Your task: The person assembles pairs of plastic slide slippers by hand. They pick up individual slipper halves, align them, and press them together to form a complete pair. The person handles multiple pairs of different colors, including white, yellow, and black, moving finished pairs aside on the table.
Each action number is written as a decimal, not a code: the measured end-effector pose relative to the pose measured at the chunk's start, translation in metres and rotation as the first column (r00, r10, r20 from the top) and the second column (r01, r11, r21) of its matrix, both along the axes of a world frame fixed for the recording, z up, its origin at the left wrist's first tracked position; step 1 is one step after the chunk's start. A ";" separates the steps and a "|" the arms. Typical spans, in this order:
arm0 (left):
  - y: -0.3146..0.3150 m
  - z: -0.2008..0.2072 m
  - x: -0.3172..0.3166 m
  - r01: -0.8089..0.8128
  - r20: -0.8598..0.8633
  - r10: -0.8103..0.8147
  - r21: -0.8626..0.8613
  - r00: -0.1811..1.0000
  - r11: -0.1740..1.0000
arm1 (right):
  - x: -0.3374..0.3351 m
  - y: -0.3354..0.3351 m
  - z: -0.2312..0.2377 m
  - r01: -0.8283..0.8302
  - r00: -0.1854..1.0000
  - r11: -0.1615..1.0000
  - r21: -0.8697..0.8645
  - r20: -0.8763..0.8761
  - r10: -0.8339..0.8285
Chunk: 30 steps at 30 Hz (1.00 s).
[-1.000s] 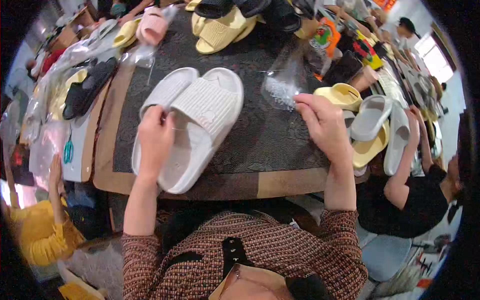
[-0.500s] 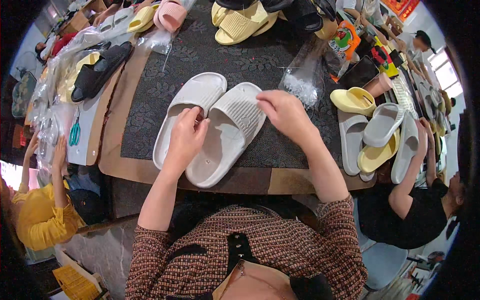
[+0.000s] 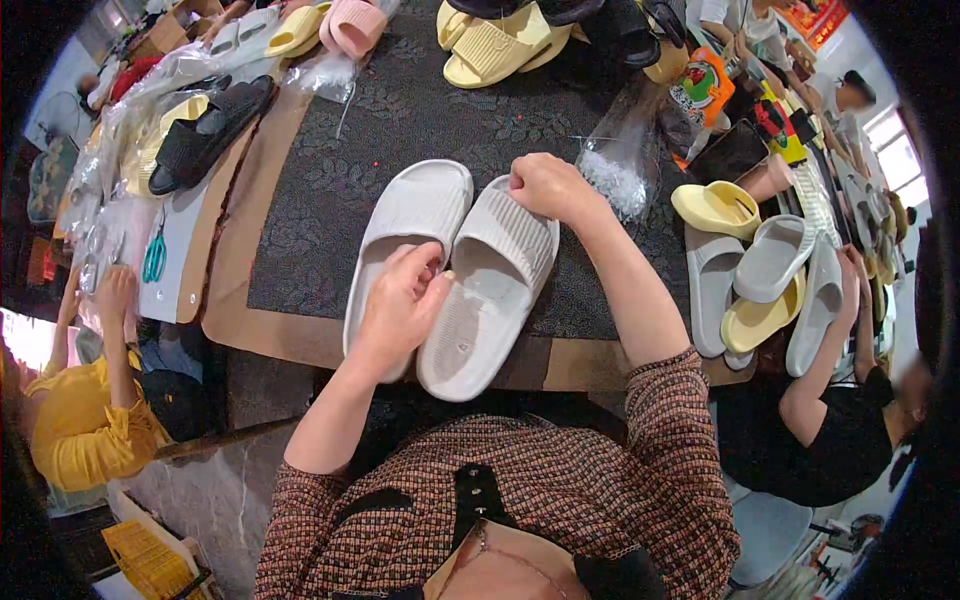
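A pair of light grey slide slippers lies sole down at the near edge of the table, toes away from me. My left hand (image 3: 405,305) is over the left slipper (image 3: 420,205), its fingers closed in a pinch by the inner edge of the strap; whatever is between them is hidden. My right hand (image 3: 555,190) curls round the toe of the right slipper (image 3: 510,235), fingertips at its front edge. The right slipper's footbed shows open toward me, its heel reaching past the table edge.
Yellow slippers (image 3: 490,55) and black ones stand at the far side. A clear bag of white bits (image 3: 615,180) lies right, near grey and yellow slippers (image 3: 770,260). Left are a black slipper (image 3: 210,140) and green-handled scissors (image 3: 154,255). Co-workers sit at both sides.
The grey pair has shifted right and a little toward me, turning straighter. My left hand moved right with it; my right hand has closed round the right slipper's toe.
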<state>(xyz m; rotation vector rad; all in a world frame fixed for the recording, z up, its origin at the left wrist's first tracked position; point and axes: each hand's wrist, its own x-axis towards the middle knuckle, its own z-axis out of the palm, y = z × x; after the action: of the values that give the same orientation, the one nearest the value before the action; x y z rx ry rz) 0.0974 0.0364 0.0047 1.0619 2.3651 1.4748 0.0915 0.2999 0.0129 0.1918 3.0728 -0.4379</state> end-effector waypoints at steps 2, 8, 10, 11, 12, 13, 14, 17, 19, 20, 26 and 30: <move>0.001 0.006 0.007 0.014 0.092 -0.015 0.006 0.996 1.000 | 0.000 0.000 -0.001 -0.020 0.999 0.999 -0.041 -0.033 0.019; -0.001 0.003 0.014 0.051 0.073 -0.053 0.033 0.996 0.998 | -0.001 0.005 -0.012 -0.039 0.992 0.998 -0.044 -0.119 0.033; -0.004 0.008 0.015 0.080 0.064 -0.081 0.020 0.995 0.997 | 0.000 0.003 -0.012 -0.018 0.991 0.998 -0.052 -0.137 0.011; -0.005 0.013 0.016 0.084 0.045 -0.085 0.025 0.995 0.996 | 0.001 0.002 -0.012 -0.001 0.990 0.998 -0.063 -0.141 -0.008; -0.006 0.016 0.017 0.078 0.056 -0.080 0.035 0.995 0.996 | 0.002 0.002 -0.011 0.016 0.989 0.997 -0.074 -0.145 -0.027; -0.008 0.018 0.016 0.074 0.067 -0.077 0.045 0.995 0.996 | 0.004 0.001 -0.009 0.039 0.978 0.995 -0.097 -0.200 -0.058; -0.010 0.021 0.015 0.071 0.077 -0.075 0.055 0.994 0.996 | 0.007 0.000 -0.007 0.061 0.963 0.991 -0.121 -0.255 -0.090; -0.006 0.030 0.007 0.004 -0.039 0.001 0.130 0.999 0.992 | 0.015 -0.004 0.004 0.024 0.904 0.956 -0.292 -0.401 -0.145; 0.004 0.035 -0.008 -0.016 -0.116 0.037 0.178 0.993 0.984 | 0.019 -0.012 0.015 -0.047 0.850 0.911 -0.409 -0.495 -0.178; 0.010 0.036 -0.018 -0.027 -0.153 0.060 0.205 0.986 0.978 | 0.020 -0.021 0.021 -0.053 0.856 0.886 -0.461 -0.478 -0.198; 0.067 0.031 -0.064 0.063 0.040 -0.067 0.096 0.997 0.993 | 0.034 -0.055 0.017 -0.090 0.834 0.742 -0.664 -0.458 -0.308; 0.083 0.013 -0.069 0.182 0.230 -0.217 0.163 0.949 0.970 | 0.038 -0.048 0.008 -0.081 0.817 0.680 -0.729 -0.440 -0.374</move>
<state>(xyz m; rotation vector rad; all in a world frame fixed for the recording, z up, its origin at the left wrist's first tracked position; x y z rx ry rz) 0.0285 0.1193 0.0182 1.0446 1.9497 1.6107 0.1292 0.2515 0.0205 0.3404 3.0531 -2.0082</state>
